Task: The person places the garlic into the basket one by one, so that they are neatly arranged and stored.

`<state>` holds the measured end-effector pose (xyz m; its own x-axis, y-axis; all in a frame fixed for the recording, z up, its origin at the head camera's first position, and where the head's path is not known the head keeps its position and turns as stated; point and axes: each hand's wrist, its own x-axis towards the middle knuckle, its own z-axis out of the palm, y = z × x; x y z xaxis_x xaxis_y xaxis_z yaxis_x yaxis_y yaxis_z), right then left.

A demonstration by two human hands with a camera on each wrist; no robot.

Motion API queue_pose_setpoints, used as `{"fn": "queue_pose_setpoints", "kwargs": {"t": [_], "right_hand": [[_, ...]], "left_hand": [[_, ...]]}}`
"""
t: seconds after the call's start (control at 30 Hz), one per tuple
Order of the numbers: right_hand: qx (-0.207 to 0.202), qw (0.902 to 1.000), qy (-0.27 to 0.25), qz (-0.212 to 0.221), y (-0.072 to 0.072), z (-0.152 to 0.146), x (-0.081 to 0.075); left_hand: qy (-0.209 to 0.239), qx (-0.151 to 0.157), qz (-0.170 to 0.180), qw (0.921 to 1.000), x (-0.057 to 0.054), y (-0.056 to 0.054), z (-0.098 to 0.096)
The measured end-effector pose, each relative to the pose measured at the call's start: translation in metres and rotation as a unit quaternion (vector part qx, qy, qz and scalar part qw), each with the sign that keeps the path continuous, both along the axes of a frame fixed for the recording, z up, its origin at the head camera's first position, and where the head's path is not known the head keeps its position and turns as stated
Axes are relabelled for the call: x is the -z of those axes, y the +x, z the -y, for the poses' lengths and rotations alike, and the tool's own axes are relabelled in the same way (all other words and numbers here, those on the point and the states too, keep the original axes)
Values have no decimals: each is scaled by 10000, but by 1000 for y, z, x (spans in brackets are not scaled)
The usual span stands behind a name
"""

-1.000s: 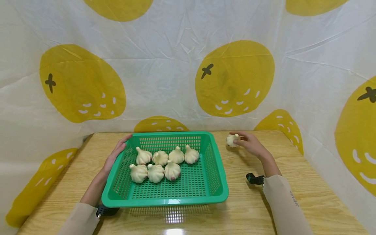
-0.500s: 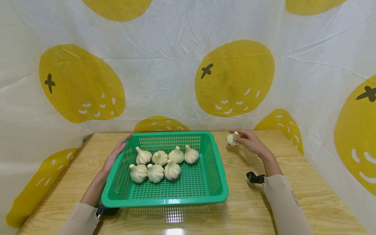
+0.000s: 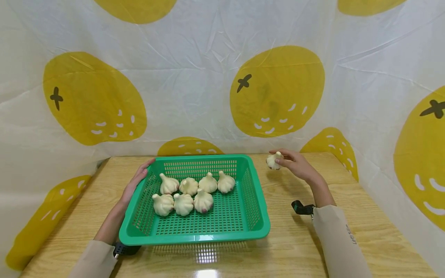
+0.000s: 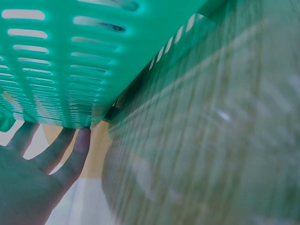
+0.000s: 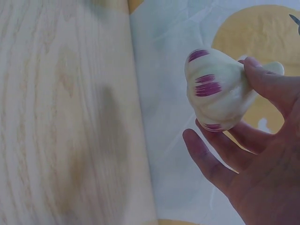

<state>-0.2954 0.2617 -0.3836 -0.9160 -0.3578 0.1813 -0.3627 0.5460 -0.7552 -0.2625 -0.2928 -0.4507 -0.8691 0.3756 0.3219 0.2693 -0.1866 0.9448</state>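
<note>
My right hand [image 3: 297,166] pinches a whitish garlic bulb [image 3: 273,161] between thumb and fingers, to the right of the green basket [image 3: 262,204]. Purple streaks mark the bulb [image 5: 218,91] in the right wrist view, and it is held up off the tabletop. At the basket's left side rests my left hand [image 3: 133,185]. The left wrist view shows fingers [image 4: 70,161] of that hand stretched out, touching the slotted wall [image 4: 51,84] from outside. Inside the basket, several garlic bulbs [image 3: 183,204] sit in two rows toward the left and back.
The basket stands on a wood-grain table [image 3: 222,266]. Behind it and at both sides hangs a white curtain [image 3: 187,96] printed with yellow fruit. Each wrist wears a black strap, the right one with a small camera [image 3: 301,208] sticking out.
My right hand has raised the garlic bulb slightly off the table, staying to the right of the basket. The left hand, basket and other bulbs keep their places.
</note>
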Motion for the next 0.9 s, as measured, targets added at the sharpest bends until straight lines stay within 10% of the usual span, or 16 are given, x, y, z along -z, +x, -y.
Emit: {"fn": "queue_pose_setpoints", "kwargs": {"t": [0.9], "right_hand": [[-366,9984,147,-397,15,17,-33]], "left_hand": [[-15,25,-40,10000,-2,1,0]]}}
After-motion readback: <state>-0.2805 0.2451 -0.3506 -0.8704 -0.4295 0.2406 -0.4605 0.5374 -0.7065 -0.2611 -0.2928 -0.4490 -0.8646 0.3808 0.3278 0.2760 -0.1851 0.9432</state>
